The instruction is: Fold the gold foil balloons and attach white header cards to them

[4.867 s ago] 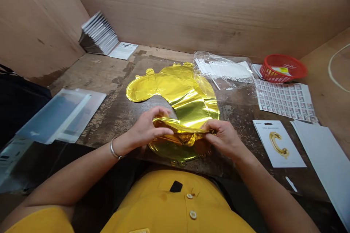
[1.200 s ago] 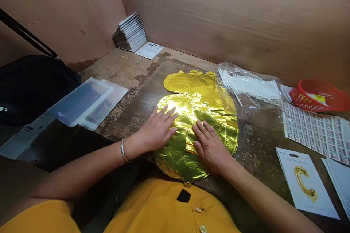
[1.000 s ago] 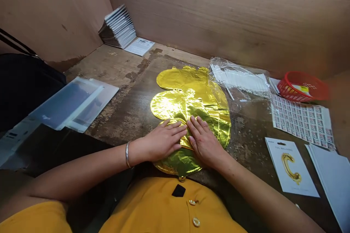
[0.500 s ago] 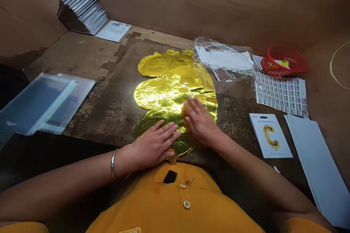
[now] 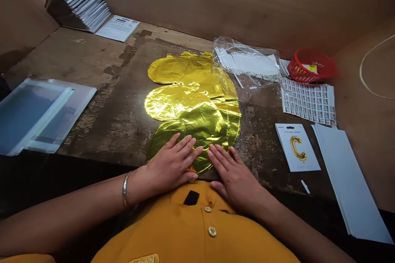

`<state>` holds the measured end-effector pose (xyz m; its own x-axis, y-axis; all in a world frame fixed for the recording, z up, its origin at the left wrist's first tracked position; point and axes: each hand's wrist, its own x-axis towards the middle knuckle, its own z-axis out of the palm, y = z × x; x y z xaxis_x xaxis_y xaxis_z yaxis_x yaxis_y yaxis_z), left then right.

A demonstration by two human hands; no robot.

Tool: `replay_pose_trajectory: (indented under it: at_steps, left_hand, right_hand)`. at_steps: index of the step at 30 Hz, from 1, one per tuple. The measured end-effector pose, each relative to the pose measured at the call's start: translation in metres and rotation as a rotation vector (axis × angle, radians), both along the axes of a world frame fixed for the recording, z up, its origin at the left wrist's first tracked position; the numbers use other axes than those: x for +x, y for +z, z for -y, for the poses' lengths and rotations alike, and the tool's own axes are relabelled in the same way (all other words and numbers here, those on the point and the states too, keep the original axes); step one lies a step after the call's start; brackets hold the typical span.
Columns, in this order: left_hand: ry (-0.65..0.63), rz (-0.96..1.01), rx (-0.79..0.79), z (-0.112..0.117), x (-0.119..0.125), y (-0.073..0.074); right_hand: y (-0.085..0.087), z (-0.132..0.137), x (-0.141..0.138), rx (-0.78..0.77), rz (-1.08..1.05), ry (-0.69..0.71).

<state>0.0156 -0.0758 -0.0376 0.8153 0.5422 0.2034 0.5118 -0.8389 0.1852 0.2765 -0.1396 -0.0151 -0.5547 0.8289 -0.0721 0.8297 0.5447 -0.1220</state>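
**Left hand (image 5: 168,161) and right hand (image 5: 235,173) lie flat on a gold foil balloon (image 5: 185,107)**

Both hands are open with palms down, and the fingers are a little spread. They do not pinch anything. The fingertips of the two hands come very near to each other at the near part of the balloon, and the left wrist wears a silver bangle (image 5: 125,189). The balloon lies flat on a dark, worn wooden worktop (image 5: 92,70), folded in overlapping rounded lobes, directly in front of the person's yellow shirt (image 5: 197,234).

Beyond the balloon, and touching its far edge, is a clear plastic bag (image 5: 247,59) with white sticks inside. To the right are a red plastic basket (image 5: 310,65) and a sheet of printed labels (image 5: 308,102). Nearer to the right hand lie a card with a gold letter C (image 5: 296,148) and a stack of white cards (image 5: 348,181). On the left side are clear plastic sleeves (image 5: 40,115). In the far left corner, a row of packed cards (image 5: 77,0) leans beside a printed leaflet (image 5: 117,28).
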Motion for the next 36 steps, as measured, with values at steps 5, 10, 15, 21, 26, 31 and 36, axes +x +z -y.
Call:
replay_pose_trajectory:
  at_steps: [5, 10, 15, 21, 26, 31, 36]
  left_hand:
    - [-0.005, 0.014, 0.011, -0.003, -0.001, 0.002]
    - [0.005, 0.017, 0.012, 0.003, 0.005, 0.001]
    - [-0.028, 0.053, -0.102, -0.016, -0.013, 0.014]
    - [0.741, 0.145, -0.178, -0.119, -0.075, 0.042]
    - [0.84, -0.101, -0.36, -0.164, -0.065, 0.047]
    - [0.855, -0.096, -0.476, -0.172, -0.054, 0.048]
    - [0.835, 0.091, -0.607, -0.17, -0.059, 0.048]
  right_hand:
    - [0.024, 0.003, 0.01, 0.188, 0.027, -0.27]
    - [0.027, -0.041, -0.023, 0.211, -0.199, -0.047]
    - [-0.017, -0.077, -0.049, 0.065, -0.237, -0.001]
    - [-0.026, -0.076, -0.041, 0.082, -0.24, 0.006]
    - [-0.024, -0.076, -0.042, 0.08, -0.251, 0.004]
    - [-0.026, -0.076, -0.042, 0.084, -0.248, 0.01]
    - [-0.029, -0.075, -0.041, 0.095, -0.236, 0.013]
